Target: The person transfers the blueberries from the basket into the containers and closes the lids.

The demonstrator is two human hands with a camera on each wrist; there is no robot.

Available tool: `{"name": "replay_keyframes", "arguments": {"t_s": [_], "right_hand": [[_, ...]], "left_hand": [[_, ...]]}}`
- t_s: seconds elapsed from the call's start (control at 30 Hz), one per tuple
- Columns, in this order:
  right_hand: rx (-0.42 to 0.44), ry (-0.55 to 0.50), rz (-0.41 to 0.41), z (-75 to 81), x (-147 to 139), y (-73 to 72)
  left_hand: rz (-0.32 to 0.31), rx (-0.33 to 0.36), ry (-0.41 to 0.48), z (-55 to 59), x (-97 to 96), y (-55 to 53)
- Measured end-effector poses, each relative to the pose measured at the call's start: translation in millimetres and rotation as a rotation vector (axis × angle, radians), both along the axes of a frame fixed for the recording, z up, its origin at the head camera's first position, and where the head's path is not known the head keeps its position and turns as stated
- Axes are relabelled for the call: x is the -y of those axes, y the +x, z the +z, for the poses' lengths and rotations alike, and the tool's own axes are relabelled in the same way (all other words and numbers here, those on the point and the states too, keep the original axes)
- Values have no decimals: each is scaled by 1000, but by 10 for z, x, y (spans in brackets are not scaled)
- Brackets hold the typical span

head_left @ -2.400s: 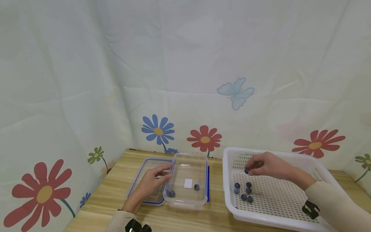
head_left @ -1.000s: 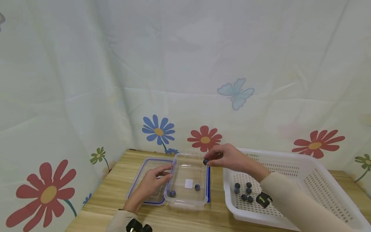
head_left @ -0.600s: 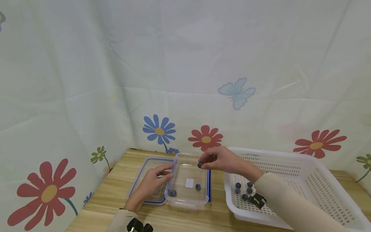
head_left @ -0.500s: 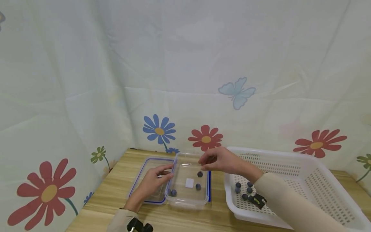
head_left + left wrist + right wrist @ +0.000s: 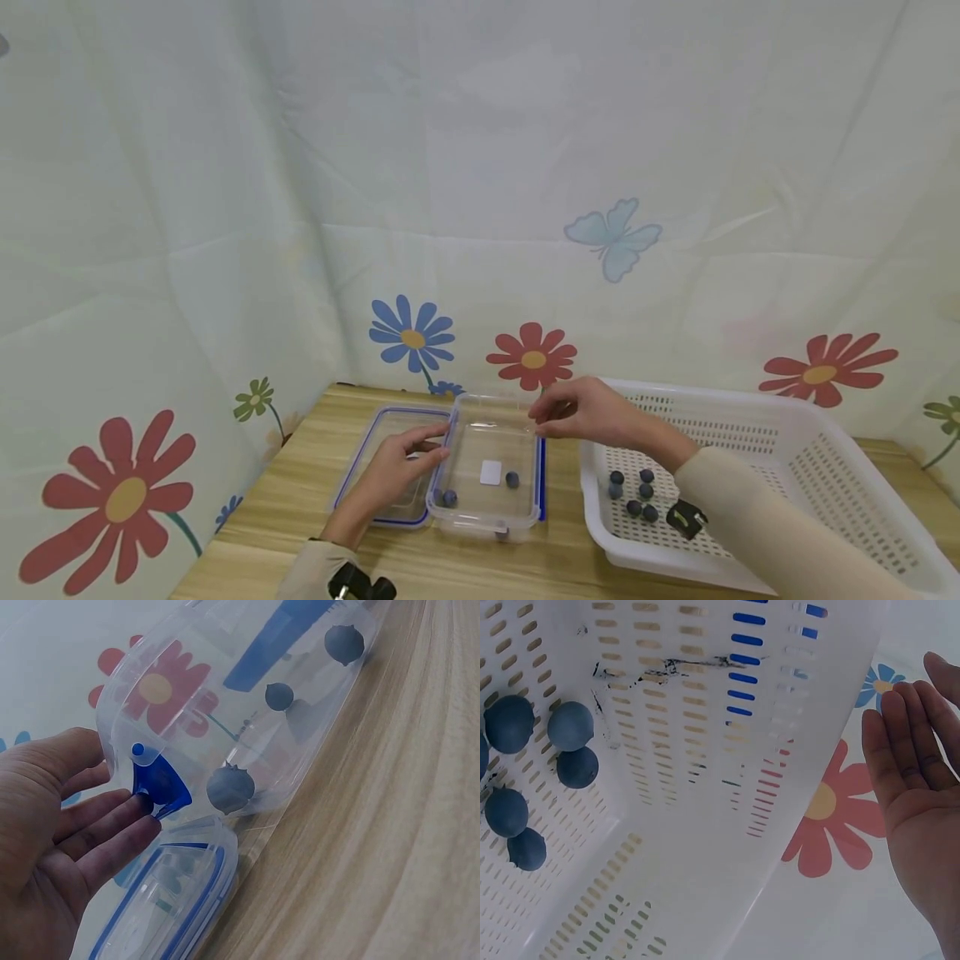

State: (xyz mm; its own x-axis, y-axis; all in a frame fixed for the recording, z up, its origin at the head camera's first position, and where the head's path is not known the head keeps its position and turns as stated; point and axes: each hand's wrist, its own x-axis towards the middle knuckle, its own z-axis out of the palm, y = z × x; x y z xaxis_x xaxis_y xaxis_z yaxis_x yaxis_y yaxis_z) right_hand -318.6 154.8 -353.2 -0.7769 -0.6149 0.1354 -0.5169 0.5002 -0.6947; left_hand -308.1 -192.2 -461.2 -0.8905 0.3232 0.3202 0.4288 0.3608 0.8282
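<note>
My left hand (image 5: 401,471) rests its fingertips against the left side of a clear plastic food container (image 5: 480,521). In the left wrist view, those fingers lie by a blue latch (image 5: 159,780). My right hand (image 5: 588,410) hovers above the container's back right corner and holds nothing. In the right wrist view, its fingers (image 5: 904,739) lie side by side beyond the basket wall. Inside the container, one blueberry (image 5: 512,479) sits right of a white square label (image 5: 491,473), others (image 5: 449,498) at the front left corner. Another blueberry (image 5: 502,533) shows through the front wall.
A white perforated basket (image 5: 600,533) stands on the right with several blueberries (image 5: 646,490) in its left part. The clear lid (image 5: 397,525) with a blue seal lies left of the container, partly under my left hand. Behind the wooden table (image 5: 300,467) hangs a flowered curtain (image 5: 480,167).
My right hand carried a blueberry from the basket to the container and let it drop inside; the berry rolled to the front. The hand then drew back slightly rightward. My left hand stayed put.
</note>
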Motion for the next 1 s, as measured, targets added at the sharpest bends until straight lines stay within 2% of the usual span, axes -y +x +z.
{"name": "replay_keyframes", "arguments": {"t_s": [0.4,0.87,1.0], "right_hand": [[-46,0,-36,17,-234,29],[-41,-50,-73,-20,-605,140],[-48,-36,-100,-46,-708,146]], "left_hand": [[34,8,-47,-23,0,-25],[18,26,-17,-64,9,-55],[22,34,-13,-67,7,-53]]}}
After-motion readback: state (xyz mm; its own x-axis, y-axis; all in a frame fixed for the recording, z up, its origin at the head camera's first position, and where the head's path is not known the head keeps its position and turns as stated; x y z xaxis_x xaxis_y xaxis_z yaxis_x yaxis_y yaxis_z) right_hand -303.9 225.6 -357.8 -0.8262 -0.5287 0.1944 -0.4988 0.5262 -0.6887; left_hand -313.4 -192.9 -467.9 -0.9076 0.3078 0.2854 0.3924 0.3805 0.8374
